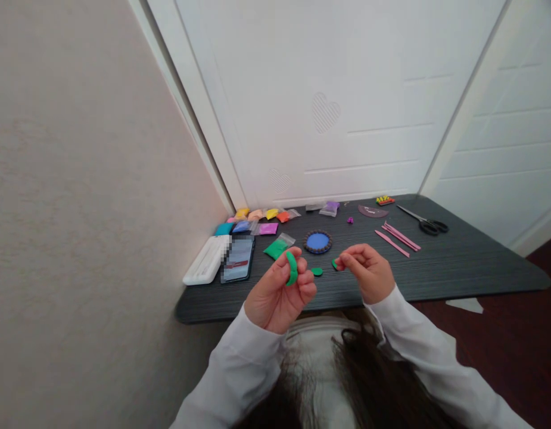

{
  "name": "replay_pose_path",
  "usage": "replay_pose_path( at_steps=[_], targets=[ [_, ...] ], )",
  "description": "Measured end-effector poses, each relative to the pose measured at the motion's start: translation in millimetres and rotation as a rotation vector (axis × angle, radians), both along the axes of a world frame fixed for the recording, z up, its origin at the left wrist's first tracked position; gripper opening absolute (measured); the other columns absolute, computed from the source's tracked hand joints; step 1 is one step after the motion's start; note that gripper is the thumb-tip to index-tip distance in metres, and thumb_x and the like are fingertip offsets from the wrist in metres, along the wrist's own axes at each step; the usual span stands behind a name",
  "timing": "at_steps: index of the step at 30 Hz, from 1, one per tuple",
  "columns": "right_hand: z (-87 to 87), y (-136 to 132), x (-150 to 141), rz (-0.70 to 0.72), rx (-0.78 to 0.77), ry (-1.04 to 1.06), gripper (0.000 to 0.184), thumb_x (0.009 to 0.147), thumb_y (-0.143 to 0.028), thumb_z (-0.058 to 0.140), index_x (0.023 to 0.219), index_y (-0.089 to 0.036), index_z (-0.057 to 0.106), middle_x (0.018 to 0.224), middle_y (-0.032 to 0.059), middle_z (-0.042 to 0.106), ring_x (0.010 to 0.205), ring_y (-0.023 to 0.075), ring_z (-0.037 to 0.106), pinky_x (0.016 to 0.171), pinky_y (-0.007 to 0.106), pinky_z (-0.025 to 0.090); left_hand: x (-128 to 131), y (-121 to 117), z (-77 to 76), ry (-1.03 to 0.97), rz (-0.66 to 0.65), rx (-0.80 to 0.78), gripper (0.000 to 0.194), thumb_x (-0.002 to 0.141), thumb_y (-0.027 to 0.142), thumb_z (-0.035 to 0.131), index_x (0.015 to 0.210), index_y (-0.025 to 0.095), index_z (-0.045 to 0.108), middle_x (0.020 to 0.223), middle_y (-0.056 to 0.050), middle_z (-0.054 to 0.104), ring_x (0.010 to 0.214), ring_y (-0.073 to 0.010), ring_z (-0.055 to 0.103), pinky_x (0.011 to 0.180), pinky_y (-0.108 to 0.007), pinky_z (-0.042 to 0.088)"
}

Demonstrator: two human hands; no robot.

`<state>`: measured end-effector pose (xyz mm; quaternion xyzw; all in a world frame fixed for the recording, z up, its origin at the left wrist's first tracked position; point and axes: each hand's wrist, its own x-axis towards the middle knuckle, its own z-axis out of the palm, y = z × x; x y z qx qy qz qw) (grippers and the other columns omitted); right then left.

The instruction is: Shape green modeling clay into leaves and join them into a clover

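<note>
Between the thumb and fingers of my left hand (pixel 279 292) is a curved strip of green modelling clay (pixel 292 269), raised over the table's front part. My right hand (pixel 369 271) pinches a smaller green clay piece (pixel 335 264) at its fingertips, a little above the tabletop. A flat green clay disc (pixel 317 271) lies on the table between the two hands. Behind it sits a round blue clay disc (pixel 317 241) with a ring of dark brown beads or balls around its edge. Near my left hand rests an opened bag of green clay (pixel 277 247).
Bags of coloured clay (pixel 268 229) line the back left. A phone (pixel 238 259) and a white case (pixel 207 260) lie at the left. Pink modelling tools (pixel 398 238), scissors (pixel 425 223) and a purple clay bit (pixel 350 220) are on the dark table (pixel 472 262).
</note>
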<state>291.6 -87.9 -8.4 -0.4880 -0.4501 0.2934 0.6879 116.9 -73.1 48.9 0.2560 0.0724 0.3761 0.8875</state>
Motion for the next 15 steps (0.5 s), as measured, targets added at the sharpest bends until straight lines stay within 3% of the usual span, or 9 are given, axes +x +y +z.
replay_pose_path(
  at_steps=[4,9,15],
  targets=[
    [31.9,-28.3,-11.2,0.099,0.215,-0.030,0.019,0.068,-0.031,0.068,0.064,-0.019,0.054,0.054,-0.0048,0.056,0.051,0.0084,0.051,0.051,0.023,0.042,1.3,-8.5,6.3,0.016,-0.012,0.082,0.023,0.065,0.016,0.069,0.087,0.019,0.062,0.067,0.004,0.058,0.054,-0.0047,0.053,0.049,-0.015,0.043],
    [57.4,-56.0,-24.3,0.162,0.363,-0.119,0.004,0.075,-0.023,0.063,0.078,-0.022,0.061,0.065,-0.0024,0.060,0.061,0.0108,0.055,0.059,0.026,0.044,2.0,-19.4,13.2,0.175,0.140,0.274,0.018,0.066,0.014,0.067,0.083,0.019,0.063,0.069,0.002,0.059,0.055,-0.0067,0.054,0.049,-0.017,0.043],
    [69.2,-68.6,-31.5,0.132,0.379,-0.304,0.025,0.075,-0.005,0.059,0.089,-0.024,0.064,0.082,-0.0025,0.066,0.078,0.0089,0.059,0.070,0.021,0.048,0.7,-34.1,22.9,0.349,0.298,0.393,0.017,0.067,0.012,0.066,0.081,0.021,0.064,0.070,0.001,0.062,0.060,-0.0083,0.057,0.056,-0.019,0.047]
  ],
)
